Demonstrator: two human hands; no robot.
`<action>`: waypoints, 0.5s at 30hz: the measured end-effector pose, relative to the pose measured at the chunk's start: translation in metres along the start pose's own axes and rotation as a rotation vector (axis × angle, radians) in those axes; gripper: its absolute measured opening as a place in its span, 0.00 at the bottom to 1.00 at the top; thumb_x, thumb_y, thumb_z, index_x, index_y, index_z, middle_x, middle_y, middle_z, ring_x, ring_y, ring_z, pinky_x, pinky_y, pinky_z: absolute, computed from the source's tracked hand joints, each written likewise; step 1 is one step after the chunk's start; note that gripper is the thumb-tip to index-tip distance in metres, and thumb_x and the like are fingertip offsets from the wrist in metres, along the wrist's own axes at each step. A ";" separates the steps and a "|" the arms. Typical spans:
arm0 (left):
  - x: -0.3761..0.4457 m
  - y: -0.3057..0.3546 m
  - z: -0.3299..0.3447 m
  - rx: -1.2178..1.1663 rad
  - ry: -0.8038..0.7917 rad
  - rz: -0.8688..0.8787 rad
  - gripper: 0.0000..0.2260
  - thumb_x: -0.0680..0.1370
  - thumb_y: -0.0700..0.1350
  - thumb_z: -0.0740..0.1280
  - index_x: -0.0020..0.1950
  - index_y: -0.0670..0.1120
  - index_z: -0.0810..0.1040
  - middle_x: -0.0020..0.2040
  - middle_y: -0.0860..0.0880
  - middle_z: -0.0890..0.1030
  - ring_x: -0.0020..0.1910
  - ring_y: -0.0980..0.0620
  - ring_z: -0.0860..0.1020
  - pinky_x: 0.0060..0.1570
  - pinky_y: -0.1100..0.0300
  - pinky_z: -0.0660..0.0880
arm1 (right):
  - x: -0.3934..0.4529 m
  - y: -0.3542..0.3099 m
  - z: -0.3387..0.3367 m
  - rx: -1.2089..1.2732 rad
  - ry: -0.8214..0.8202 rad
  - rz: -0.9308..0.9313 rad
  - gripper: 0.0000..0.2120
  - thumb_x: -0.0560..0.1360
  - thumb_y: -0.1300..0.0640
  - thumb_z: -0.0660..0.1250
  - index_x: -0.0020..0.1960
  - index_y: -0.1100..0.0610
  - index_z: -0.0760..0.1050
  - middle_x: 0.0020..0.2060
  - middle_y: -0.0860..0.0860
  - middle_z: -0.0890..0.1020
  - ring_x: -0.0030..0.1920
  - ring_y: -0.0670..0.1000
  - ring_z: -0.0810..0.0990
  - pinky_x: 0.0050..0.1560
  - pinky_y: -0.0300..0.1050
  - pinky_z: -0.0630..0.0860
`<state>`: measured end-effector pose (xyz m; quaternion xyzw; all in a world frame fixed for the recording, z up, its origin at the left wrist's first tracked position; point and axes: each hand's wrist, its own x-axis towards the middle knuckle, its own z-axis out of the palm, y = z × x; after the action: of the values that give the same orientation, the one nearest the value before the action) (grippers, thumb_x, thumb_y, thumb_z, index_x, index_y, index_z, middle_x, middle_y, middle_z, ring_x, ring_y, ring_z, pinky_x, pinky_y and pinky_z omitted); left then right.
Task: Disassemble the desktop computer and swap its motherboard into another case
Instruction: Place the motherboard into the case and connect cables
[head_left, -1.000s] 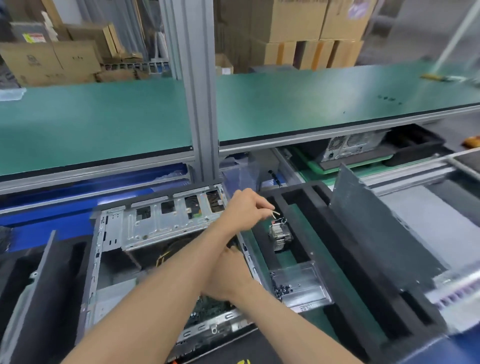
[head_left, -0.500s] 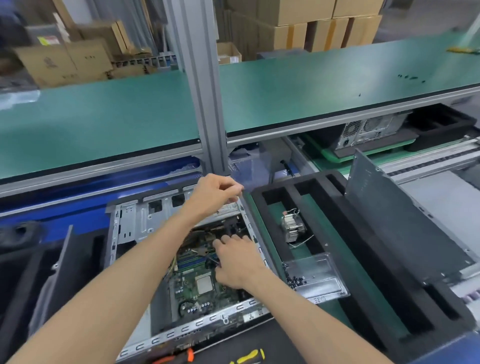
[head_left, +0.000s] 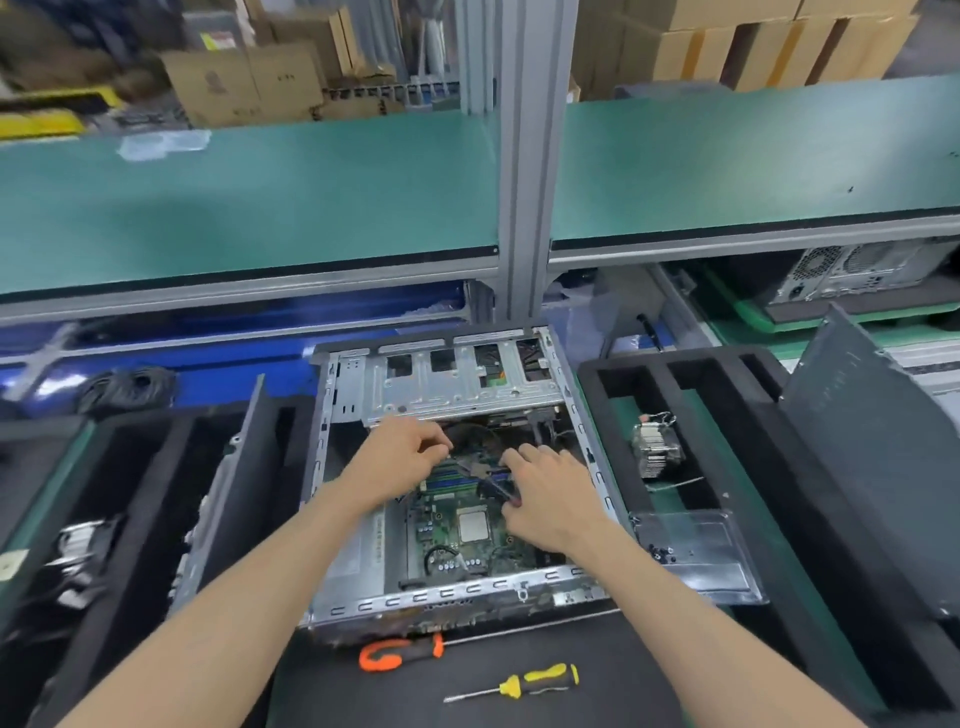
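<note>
An open metal computer case (head_left: 447, 592) lies flat in front of me, with a green motherboard (head_left: 441, 525) inside and a bare CPU (head_left: 474, 526) at its middle. My left hand (head_left: 397, 460) is inside the case at the board's upper left, its fingers pinched on a dark cable (head_left: 470, 467). My right hand (head_left: 550, 499) rests over the board's right side, fingers curled on the same bundle of cables. A metal drive cage (head_left: 441, 384) spans the case's far end.
A heatsink (head_left: 655, 449) and a clear screw tray (head_left: 691, 551) lie in the black foam tray (head_left: 737, 395) on the right, with a grey side panel (head_left: 883, 447) leaning there. Two screwdrivers (head_left: 400, 653) (head_left: 530, 683) lie on the near mat. Another foam tray (head_left: 130, 499) sits left.
My left hand has dropped from the drive cage down into the case onto the cables. The right hand has stayed on the board. The view has tilted downward.
</note>
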<state>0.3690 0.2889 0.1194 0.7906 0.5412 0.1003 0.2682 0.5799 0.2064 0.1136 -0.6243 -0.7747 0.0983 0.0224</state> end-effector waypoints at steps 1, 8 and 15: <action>-0.004 -0.004 0.001 0.052 0.003 -0.006 0.06 0.80 0.49 0.67 0.50 0.56 0.84 0.38 0.59 0.83 0.33 0.58 0.79 0.39 0.59 0.78 | -0.001 -0.001 -0.002 0.007 0.002 -0.011 0.23 0.72 0.48 0.64 0.66 0.53 0.70 0.54 0.50 0.78 0.57 0.55 0.76 0.58 0.53 0.72; -0.025 -0.025 0.005 0.216 0.071 -0.060 0.10 0.77 0.53 0.59 0.43 0.56 0.79 0.38 0.55 0.81 0.38 0.49 0.79 0.42 0.54 0.78 | -0.026 -0.021 -0.014 0.009 0.090 -0.125 0.27 0.70 0.49 0.67 0.69 0.52 0.75 0.52 0.50 0.79 0.55 0.55 0.78 0.55 0.52 0.75; -0.029 -0.023 0.009 0.298 0.110 -0.051 0.13 0.81 0.54 0.56 0.46 0.53 0.79 0.40 0.50 0.79 0.38 0.44 0.77 0.37 0.52 0.72 | -0.076 -0.063 -0.005 -0.040 0.251 -0.319 0.31 0.69 0.52 0.70 0.71 0.60 0.73 0.52 0.54 0.77 0.51 0.58 0.75 0.51 0.56 0.75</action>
<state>0.3431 0.2660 0.1032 0.8010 0.5838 0.0551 0.1204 0.5371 0.1206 0.1366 -0.5012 -0.8568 -0.0004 0.1214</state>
